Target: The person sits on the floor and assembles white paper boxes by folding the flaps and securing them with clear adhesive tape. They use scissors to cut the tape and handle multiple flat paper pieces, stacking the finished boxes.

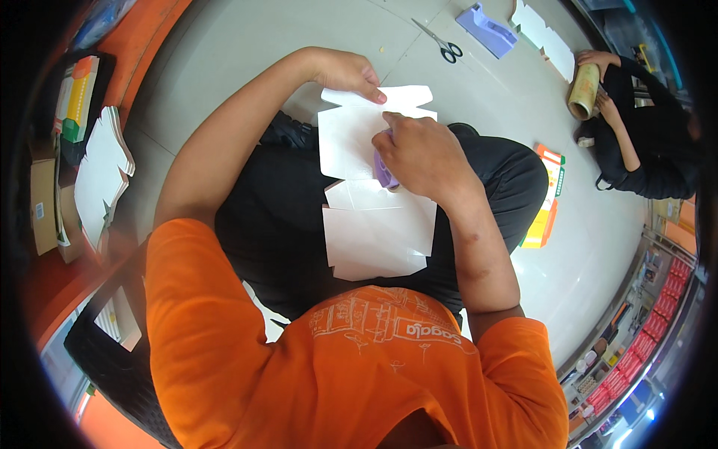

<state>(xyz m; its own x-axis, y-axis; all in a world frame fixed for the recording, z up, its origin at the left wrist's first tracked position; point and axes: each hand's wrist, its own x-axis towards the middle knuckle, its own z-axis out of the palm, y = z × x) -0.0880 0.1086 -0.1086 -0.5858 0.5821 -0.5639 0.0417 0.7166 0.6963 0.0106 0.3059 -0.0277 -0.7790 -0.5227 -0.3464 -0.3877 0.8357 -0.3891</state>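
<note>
Pinching the top flap of a white card sheet (379,236) between thumb and fingers of the left hand (348,76), upper centre of the head view. Clasping a partly hidden purple object (384,169) in the right hand (425,153), mid-frame. Showing scissors (449,51) near the top edge, right of centre.

Your head-worn fisheye camera looks steeply down, past your orange fabric shirt (374,389) at lower edge; flat white cut cardboard (378,236) near centre, close range; glossy pale floor tiles (247,45) farther, toward upper edge.
</note>
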